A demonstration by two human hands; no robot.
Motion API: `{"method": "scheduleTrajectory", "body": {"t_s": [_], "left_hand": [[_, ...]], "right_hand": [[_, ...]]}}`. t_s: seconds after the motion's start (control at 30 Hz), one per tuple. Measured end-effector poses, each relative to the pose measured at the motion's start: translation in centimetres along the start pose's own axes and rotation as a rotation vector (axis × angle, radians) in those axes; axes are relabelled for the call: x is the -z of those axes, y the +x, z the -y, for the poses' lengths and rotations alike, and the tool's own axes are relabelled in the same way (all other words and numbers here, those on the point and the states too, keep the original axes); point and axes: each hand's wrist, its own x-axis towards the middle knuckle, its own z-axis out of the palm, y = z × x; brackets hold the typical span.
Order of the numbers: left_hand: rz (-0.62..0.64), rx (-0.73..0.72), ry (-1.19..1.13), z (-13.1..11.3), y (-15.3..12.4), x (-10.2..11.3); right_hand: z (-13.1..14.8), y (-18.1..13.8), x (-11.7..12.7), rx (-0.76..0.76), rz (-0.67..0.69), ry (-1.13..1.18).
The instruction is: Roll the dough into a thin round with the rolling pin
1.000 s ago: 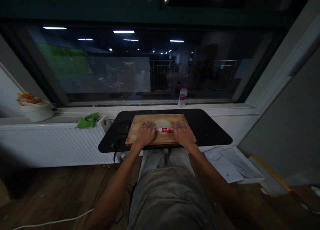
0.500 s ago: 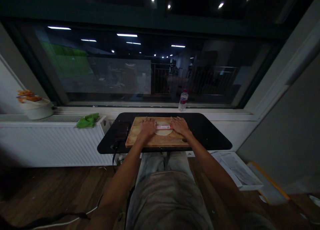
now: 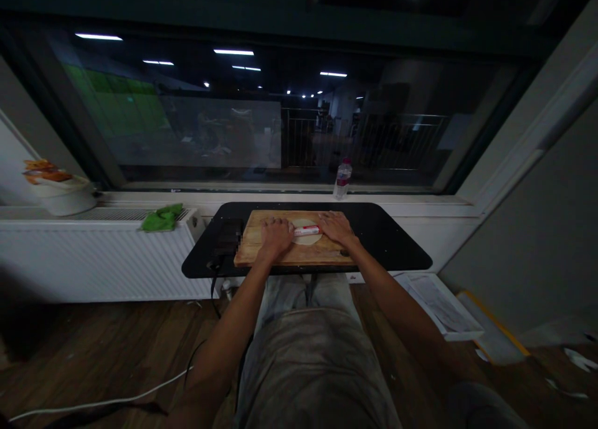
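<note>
A wooden cutting board lies on a small black table in front of me. On the board is a flat pale round of dough. Across the dough lies a red and white cylinder, used like a rolling pin. My left hand presses flat on its left end with fingers stretched out. My right hand presses flat on its right end, fingers also stretched.
A water bottle stands on the window sill behind the table. A green cloth and a white bowl sit on the radiator at left. Papers lie on the wooden floor at right, a white cable at left.
A second ago the cylinder was at the near edge of the dough; both hands pushed it away from me, and it now lies across the dough's middle.
</note>
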Motion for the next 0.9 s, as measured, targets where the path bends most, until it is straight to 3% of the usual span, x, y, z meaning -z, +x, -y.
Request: {"method": "scheduleTrajectory", "body": {"t_s": [0.67, 0.9], "left_hand": [[0.001, -0.019, -0.031, -0.3, 0.0, -0.2], [-0.033, -0.037, -0.042, -0.2, -0.2, -0.2]], "right_hand": [[3.2, -7.2, 1.6, -0.148, -0.132, -0.011], [3.4, -7.3, 2.1, -0.148, -0.109, -0.023]]}}
